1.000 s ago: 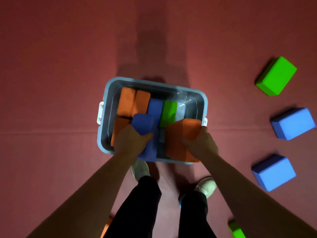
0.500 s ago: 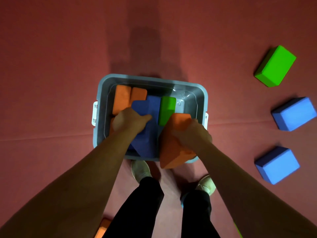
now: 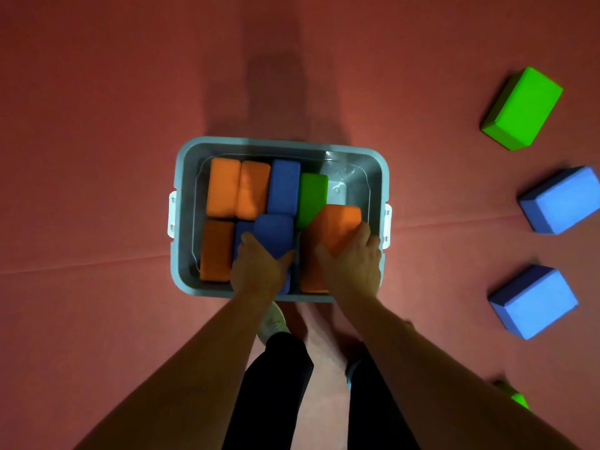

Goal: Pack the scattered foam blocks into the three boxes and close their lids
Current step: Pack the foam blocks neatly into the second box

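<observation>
The red floor (image 3: pixel 97 157) fills the view; I stand on it and look straight down. The grey box (image 3: pixel 279 142) sits open-topped on the floor just beyond my shoes (image 3: pixel 274 319), its long side running left to right. Well apart from the box, four loose blocks lie on the right: a green block (image 3: pixel 522 108) farthest, then the far blue block (image 3: pixel 560 199), then the near blue block (image 3: pixel 534 302), and at the near right a green corner (image 3: pixel 519 401) of a fourth, mostly hidden by my right arm. Inside the box, the far row reads from the left: left orange block (image 3: pixel 223 186), second orange block (image 3: pixel 255 190) touching it, blue upright (image 3: pixel 284 185), green upright (image 3: pixel 312 196). Bare grey bottom shows in the far right corner. A dark orange block (image 3: pixel 216 251) occupies the near left corner. My left hand (image 3: pixel 259 271) grips the held blue block (image 3: pixel 276 232) from above in the near middle, just right of the dark orange block. My right hand (image 3: pixel 352 261) grips the held orange block (image 3: pixel 337 222), fingers over its right edge and thumb on its left side. This block is tilted in the near right part, its far corner overlapping the green upright in view. A white left latch (image 3: pixel 172 214) and right latch (image 3: pixel 387 225) sit on the box ends.
</observation>
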